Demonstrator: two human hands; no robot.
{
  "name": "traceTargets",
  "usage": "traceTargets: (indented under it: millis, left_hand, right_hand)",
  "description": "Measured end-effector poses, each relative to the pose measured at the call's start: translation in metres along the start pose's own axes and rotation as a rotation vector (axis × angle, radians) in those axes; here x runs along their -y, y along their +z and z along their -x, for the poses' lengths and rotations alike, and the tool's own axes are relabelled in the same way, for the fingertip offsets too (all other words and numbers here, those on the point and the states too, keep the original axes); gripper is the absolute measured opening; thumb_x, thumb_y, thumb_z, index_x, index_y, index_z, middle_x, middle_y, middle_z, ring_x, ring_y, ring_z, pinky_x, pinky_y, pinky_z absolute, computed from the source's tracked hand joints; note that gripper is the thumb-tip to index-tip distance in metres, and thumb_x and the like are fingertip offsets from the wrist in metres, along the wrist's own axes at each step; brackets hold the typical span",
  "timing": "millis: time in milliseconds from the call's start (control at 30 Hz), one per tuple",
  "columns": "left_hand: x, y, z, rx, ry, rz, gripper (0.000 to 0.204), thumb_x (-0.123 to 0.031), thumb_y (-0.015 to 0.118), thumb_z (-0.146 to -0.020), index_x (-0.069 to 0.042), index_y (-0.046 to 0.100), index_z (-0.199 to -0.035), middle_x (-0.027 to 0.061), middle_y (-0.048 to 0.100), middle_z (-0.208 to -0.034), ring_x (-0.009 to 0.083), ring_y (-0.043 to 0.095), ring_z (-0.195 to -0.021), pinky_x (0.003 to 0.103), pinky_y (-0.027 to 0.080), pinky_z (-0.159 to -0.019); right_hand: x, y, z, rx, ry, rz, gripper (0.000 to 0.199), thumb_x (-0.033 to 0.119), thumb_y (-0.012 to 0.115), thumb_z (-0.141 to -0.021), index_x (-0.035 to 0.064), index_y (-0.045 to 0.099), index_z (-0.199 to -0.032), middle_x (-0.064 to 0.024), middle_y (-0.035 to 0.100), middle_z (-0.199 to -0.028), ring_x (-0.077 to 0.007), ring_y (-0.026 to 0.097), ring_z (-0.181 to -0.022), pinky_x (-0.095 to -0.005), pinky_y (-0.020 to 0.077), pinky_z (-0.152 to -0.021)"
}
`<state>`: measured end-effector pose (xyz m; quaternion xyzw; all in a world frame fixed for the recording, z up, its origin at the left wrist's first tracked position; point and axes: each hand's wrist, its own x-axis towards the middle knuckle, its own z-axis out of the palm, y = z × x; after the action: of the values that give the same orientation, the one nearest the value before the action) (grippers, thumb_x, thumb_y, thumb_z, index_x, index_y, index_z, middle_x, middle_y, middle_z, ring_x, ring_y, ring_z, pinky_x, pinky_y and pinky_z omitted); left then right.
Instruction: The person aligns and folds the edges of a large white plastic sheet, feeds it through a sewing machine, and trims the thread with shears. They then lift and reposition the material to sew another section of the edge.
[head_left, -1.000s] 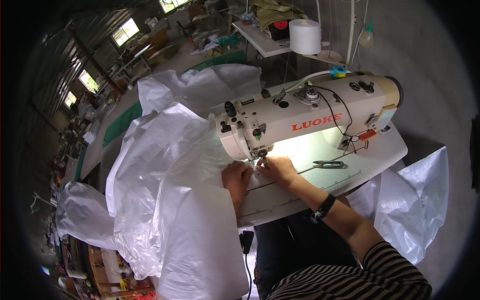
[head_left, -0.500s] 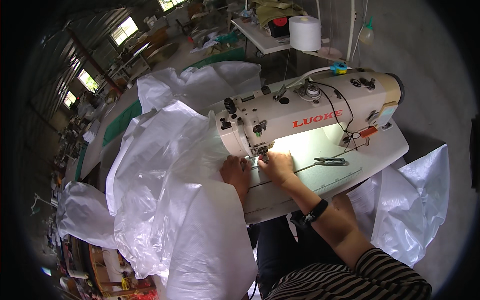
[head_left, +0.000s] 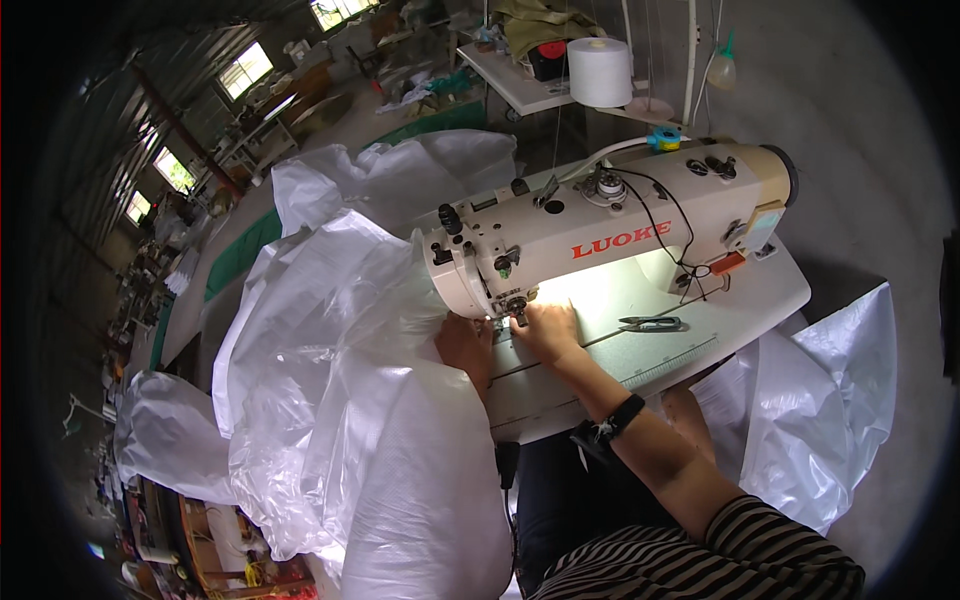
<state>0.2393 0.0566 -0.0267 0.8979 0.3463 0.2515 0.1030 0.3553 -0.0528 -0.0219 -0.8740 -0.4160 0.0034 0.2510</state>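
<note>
Both hands are close together under the head of a white sewing machine (head_left: 610,225), beside its presser foot (head_left: 516,308). My left hand (head_left: 465,345) is left of the foot, its fingers bent in at the edge of a large white plastic sheet (head_left: 330,370). That sheet spreads over the left of the machine bed (head_left: 620,350) and hangs down. To the right of the foot, my right hand (head_left: 550,330) is closed, fingertips together near the needle. The machine head partly hides the fingertips, and what the right fingers hold is too small to make out.
Thread snips (head_left: 652,324) lie on the bed, right of my right hand. More white sheeting (head_left: 815,410) hangs at the right edge. A thread cone (head_left: 600,72) stands behind the machine, near a side table (head_left: 520,85). A cable (head_left: 680,205) loops over the machine arm.
The whole view has shifted slightly, so the machine appears a little further left. Both hands stay beside the presser foot, and the right fingertips are now more hidden behind it.
</note>
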Motion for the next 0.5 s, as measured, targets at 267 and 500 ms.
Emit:
traceTargets:
  millis: [267, 500]
  left_hand:
    - [-0.004, -0.203, 0.112, 0.072, -0.098, 1.166, 0.058, -0.013, 0.066, -0.089, -0.012, 0.043, -0.142, 0.0157, 0.032, -0.155, 0.0328, 0.044, -0.137, 0.051, 0.038, -0.110]
    - [-0.018, -0.340, 0.227, -0.813, -0.044, -0.414, 0.082, -0.037, 0.066, -0.091, -0.007, 0.022, -0.154, 0.0190, 0.022, -0.160, 0.0382, 0.030, -0.144, 0.060, 0.033, -0.112]
  right_hand:
    - [-0.013, -0.022, 0.047, -0.086, -0.194, -0.650, 0.014, 0.019, 0.066, -0.090, 0.0070, 0.068, -0.098, -0.0065, 0.069, -0.082, -0.0219, 0.067, -0.075, -0.0347, 0.0521, -0.070]
    - [0.038, -0.028, 0.140, 0.824, -0.080, -1.360, 0.038, 0.032, 0.055, -0.102, -0.0002, 0.061, -0.121, -0.0113, 0.069, -0.103, -0.0195, 0.068, -0.094, -0.0330, 0.0558, -0.081]
